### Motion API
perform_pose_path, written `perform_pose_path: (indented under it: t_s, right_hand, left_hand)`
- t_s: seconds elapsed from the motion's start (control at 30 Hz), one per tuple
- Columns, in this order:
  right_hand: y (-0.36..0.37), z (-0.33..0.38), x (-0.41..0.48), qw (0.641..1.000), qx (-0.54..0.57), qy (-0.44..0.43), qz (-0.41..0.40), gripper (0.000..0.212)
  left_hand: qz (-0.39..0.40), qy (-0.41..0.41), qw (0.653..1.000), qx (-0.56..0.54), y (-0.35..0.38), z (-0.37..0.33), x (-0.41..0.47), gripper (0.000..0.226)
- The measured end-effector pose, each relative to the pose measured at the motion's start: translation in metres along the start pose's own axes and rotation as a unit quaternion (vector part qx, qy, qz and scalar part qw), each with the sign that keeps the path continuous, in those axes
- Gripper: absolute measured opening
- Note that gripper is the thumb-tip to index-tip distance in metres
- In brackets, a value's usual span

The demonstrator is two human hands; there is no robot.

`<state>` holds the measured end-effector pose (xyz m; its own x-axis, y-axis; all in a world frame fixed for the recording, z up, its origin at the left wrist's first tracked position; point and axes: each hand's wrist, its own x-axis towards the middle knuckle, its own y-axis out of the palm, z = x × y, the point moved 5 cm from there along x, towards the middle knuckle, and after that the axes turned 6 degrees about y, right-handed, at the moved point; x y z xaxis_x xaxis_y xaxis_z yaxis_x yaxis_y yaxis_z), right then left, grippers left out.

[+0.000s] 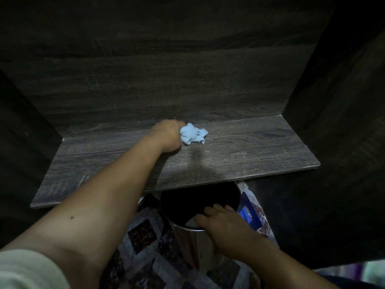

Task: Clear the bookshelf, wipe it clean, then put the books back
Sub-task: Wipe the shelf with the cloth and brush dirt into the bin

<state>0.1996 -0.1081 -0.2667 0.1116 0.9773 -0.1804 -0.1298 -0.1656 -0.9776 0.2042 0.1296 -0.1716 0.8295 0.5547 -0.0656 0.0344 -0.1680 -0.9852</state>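
We see the crumpled blue cloth point(193, 134) on the dark wooden shelf point(239, 155), near its back wall, with our left hand point(167, 135) clenched around one end. Below the shelf's front edge, our right hand point(220, 224) grips the rim of a metal bin point(191, 243).

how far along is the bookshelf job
Clearing looks done: the shelf board shows no books. Wiping is in hand: the left hand holds a blue cloth on it, while the right hand grips the rim of a metal bin below. Left: finishing the wipe and returning the books; none are in view.
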Motion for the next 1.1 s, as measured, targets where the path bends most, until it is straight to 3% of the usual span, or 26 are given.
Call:
perform_pose_path:
  t_s: [0.13, 0.2, 0.27, 0.33, 0.43, 0.6, 0.73, 1.1]
  right_hand:
    - [-0.007, 0.008, -0.002, 1.0, -0.002, -0.015, 0.009, 0.035]
    - [-0.013, 0.008, -0.004, 1.0, -0.001, -0.024, -0.017, 0.035]
    - [-0.014, 0.008, -0.006, 0.999, 0.015, -0.034, -0.02, 0.048]
    - [-0.009, 0.006, -0.004, 0.998, 0.025, -0.031, -0.038, 0.05]
    - [-0.006, 0.007, -0.002, 0.998, 0.022, -0.041, -0.045, 0.045]
    - [-0.003, 0.004, 0.002, 0.996, 0.011, -0.05, -0.069, 0.052]
    - [-0.008, 0.004, -0.001, 0.998, 0.022, -0.032, -0.045, 0.031]
    - [-0.008, 0.015, -0.009, 0.999, -0.011, -0.037, -0.02, 0.031]
  left_hand:
    - [0.07, 0.073, 0.994, -0.035, -0.001, -0.018, -0.032, 0.031]
    - [0.062, 0.128, 0.988, -0.053, -0.004, -0.02, -0.046, 0.031]
    - [-0.05, 0.153, 0.985, -0.068, -0.02, -0.01, -0.05, 0.031]
    - [-0.184, 0.121, 0.974, -0.044, -0.036, 0.012, -0.048, 0.037]
    - [-0.252, 0.062, 0.966, -0.021, -0.042, 0.039, -0.043, 0.049]
    - [-0.212, 0.055, 0.975, 0.045, -0.006, 0.069, -0.039, 0.044]
    - [-0.16, 0.035, 0.986, -0.006, 0.016, 0.072, -0.038, 0.04]
    - [-0.083, 0.077, 0.993, -0.035, 0.03, 0.016, -0.074, 0.049]
